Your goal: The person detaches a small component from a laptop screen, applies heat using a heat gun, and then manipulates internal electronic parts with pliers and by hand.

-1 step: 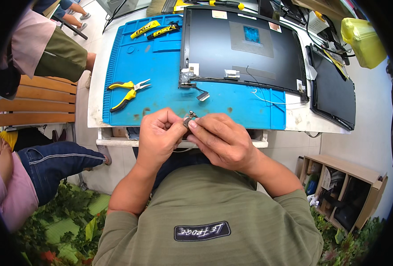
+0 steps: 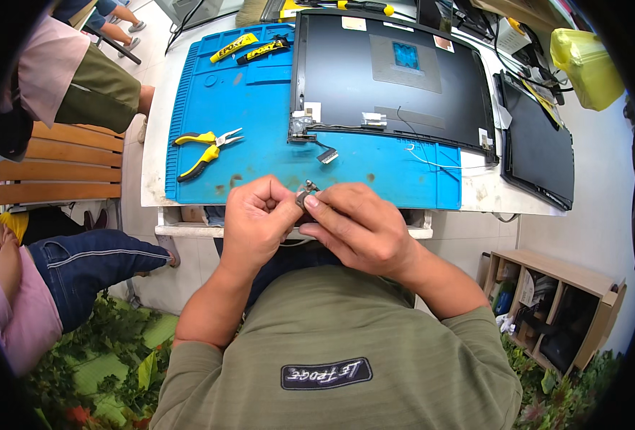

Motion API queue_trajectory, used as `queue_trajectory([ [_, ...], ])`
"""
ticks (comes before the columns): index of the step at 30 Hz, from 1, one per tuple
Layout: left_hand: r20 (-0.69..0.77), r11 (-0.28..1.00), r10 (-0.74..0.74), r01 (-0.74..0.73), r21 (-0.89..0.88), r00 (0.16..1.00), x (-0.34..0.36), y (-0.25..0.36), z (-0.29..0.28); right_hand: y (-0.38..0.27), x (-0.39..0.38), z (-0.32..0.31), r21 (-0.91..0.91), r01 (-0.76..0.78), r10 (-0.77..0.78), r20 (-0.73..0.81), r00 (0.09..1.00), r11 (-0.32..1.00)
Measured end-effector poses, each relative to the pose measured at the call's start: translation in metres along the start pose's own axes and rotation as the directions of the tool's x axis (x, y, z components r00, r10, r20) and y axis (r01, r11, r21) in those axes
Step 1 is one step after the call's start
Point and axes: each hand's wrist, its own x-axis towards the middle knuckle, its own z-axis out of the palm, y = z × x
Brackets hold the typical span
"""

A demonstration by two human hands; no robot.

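Just past the near edge of the blue mat [image 2: 253,107], both of my hands meet on a small dark metal piece [image 2: 302,198], which looks like a laptop hinge. My left hand [image 2: 260,218] pinches one side of it between thumb and bent forefinger. From the other side, the thumb and fingers of my right hand [image 2: 364,226] grip it. Fingertips cover much of the piece. Beyond my hands lies a dark laptop lid [image 2: 353,79], with a cable connector [image 2: 327,155] hanging off its near left corner. Yellow-and-black pliers [image 2: 210,152] rest open on the mat.
Two epoxy tubes [image 2: 233,47] lie at the mat's far left. A black panel [image 2: 539,147] and a yellow bag [image 2: 588,68] are at right. Loose thin wires [image 2: 439,163] cross the mat. An open drawer [image 2: 188,229] sits under the table edge. People are at left.
The fingers of my right hand have shifted very slightly around the metal piece. Everything else stays where it was.
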Motion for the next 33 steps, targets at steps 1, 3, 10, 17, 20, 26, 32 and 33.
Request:
queue_trajectory([
  [1, 0.011, 1.000, 0.018, -0.019, 0.017, 1.000, -0.002, 0.003, 0.000, 0.000, 0.001, -0.004, -0.005, -0.035, 0.035, 0.012, 0.999, 0.999],
  [3, -0.004, 0.998, 0.061, -0.061, 0.018, 0.998, -0.006, 0.008, 0.009, 0.000, 0.004, -0.016, -0.016, -0.104, 0.104, 0.035, 0.994, 0.994],
  [10, 0.031, 0.973, 0.163, -0.166, 0.162, 0.986, -0.004, 0.010, 0.014, -0.002, 0.004, -0.011, -0.087, -0.048, 0.039, -0.097, 0.995, 0.995],
  [17, 0.228, 0.852, 0.425, -0.472, 0.225, 0.876, -0.002, 0.022, 0.004, -0.007, 0.000, -0.027, 0.835, -0.491, 0.657, 0.226, 0.719, 0.250],
  [20, 0.224, 0.837, 0.453, -0.498, 0.228, 0.863, 0.000, 0.022, -0.003, -0.001, 0.000, -0.025, 0.904, -0.426, 0.602, 0.348, 0.719, -0.014],
  [26, 0.276, 0.718, 0.547, -0.612, 0.333, 0.791, 0.006, 0.026, -0.002, 0.000, 0.000, -0.037, 0.713, -0.588, 0.442, 0.700, 0.561, -0.383],
  [32, 0.269, 0.691, 0.498, -0.565, 0.451, 0.824, -0.003, 0.026, -0.005, -0.006, 0.005, -0.039, 0.683, -0.692, 0.516, 0.691, 0.507, -0.235],
  [33, 0.235, 0.716, 0.481, -0.534, 0.451, 0.844, -0.006, 0.023, -0.001, -0.005, 0.006, -0.038, 0.679, -0.707, 0.529, 0.680, 0.507, -0.195],
])
